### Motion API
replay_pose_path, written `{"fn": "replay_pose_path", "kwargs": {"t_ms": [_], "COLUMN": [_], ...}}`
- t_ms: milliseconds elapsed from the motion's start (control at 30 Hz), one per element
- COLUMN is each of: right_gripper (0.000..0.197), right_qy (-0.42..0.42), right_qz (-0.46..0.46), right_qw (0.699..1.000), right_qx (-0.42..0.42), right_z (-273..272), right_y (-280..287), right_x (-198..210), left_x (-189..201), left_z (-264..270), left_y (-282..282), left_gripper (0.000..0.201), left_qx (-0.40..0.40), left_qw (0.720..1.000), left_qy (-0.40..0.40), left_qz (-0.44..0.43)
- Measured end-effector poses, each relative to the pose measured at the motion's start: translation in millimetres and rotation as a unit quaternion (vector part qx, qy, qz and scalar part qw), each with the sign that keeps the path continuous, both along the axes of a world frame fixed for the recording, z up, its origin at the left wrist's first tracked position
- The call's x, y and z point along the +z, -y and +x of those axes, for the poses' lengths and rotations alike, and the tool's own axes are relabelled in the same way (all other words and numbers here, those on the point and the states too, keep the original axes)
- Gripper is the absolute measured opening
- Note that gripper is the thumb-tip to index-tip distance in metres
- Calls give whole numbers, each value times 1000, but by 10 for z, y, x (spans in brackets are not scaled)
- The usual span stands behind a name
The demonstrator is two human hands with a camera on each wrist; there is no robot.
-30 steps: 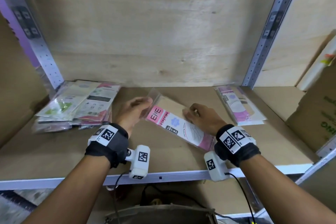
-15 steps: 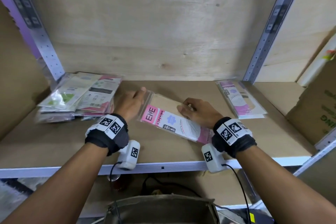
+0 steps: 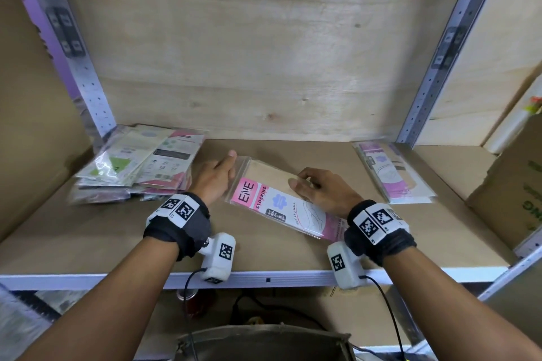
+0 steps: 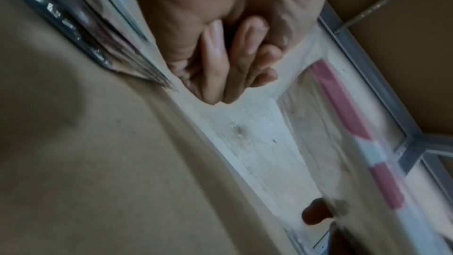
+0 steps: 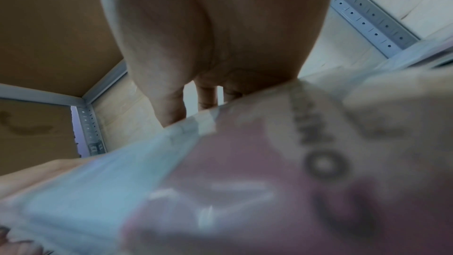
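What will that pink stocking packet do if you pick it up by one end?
The stocking packet is a thin, flat plastic sleeve, so it would probably bend and droop a little. Being so thin, it is likely light too. Its glossy wrap, flat on the shelf under the right hand, might slide easily when pushed.

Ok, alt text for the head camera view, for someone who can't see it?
A right hand rests on a pink ENE stocking packet lying on a wooden shelf, the left hand curled beside it. A packet pile lies far left, a smaller stack far right.
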State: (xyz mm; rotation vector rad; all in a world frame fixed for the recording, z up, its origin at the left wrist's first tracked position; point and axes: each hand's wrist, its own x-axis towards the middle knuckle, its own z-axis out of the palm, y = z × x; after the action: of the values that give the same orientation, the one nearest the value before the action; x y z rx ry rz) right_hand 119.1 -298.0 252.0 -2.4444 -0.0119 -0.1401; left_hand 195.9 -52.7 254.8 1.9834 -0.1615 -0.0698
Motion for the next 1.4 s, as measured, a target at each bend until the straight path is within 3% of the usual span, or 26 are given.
{"fn": "replay_pose_path", "kwargs": {"t_ms": [167, 267, 333, 467, 567, 633, 733, 833, 967, 1033, 1133, 1333, 1400], "right_gripper": [34, 35, 35, 34, 32, 34, 36, 19, 10, 8, 8, 40, 20], "right_qy": [7, 0, 7, 10, -25, -39, -49, -41, -32, -41, -47, -120, -126], "right_qz": [26, 38, 54, 68, 84, 125, 156, 252, 422, 456, 442, 335, 334], "right_qw": [1000, 999, 998, 998, 996, 991, 987, 966, 904, 886, 892, 935, 933], "right_qx": [3, 10, 9, 14, 28, 23, 5, -31, -65, -73, -83, -9, 53], "right_z": [33, 55, 63, 87, 72, 29, 23, 15, -4, -47, -99, -195, -238], "right_y": [-3, -1, 14, 37, 62, 85, 123, 87, 36, 8, -33, -109, -99], "right_x": [-12, -10, 11, 57, 32, 45, 100, 116, 125, 161, 178, 188, 219], "left_x": [73, 102, 136, 183, 113, 71, 56, 24, -92, -147, -224, -240, -247], "left_z": [-91, -115, -82, -96, -61, -27, -22, -123, -329, -381, -404, -384, -402], "left_y": [64, 58, 69, 115, 72, 32, 55, 167, 450, 558, 638, 667, 680], "left_gripper": [58, 38, 31, 55, 44, 44, 59, 71, 51, 44, 43, 46, 46], "left_qx": [-20, -43, -58, -81, -23, 25, 31, 10, -69, -100, -68, 6, 17], "left_qw": [979, 956, 946, 945, 952, 930, 899, 922, 962, 978, 994, 999, 999], "left_qy": [-104, -134, -141, -121, -100, -122, -174, -189, -172, -124, -46, 32, 49], "left_qz": [-174, -258, -285, -293, -289, -346, -401, -339, -202, -137, -65, -20, 4]}}
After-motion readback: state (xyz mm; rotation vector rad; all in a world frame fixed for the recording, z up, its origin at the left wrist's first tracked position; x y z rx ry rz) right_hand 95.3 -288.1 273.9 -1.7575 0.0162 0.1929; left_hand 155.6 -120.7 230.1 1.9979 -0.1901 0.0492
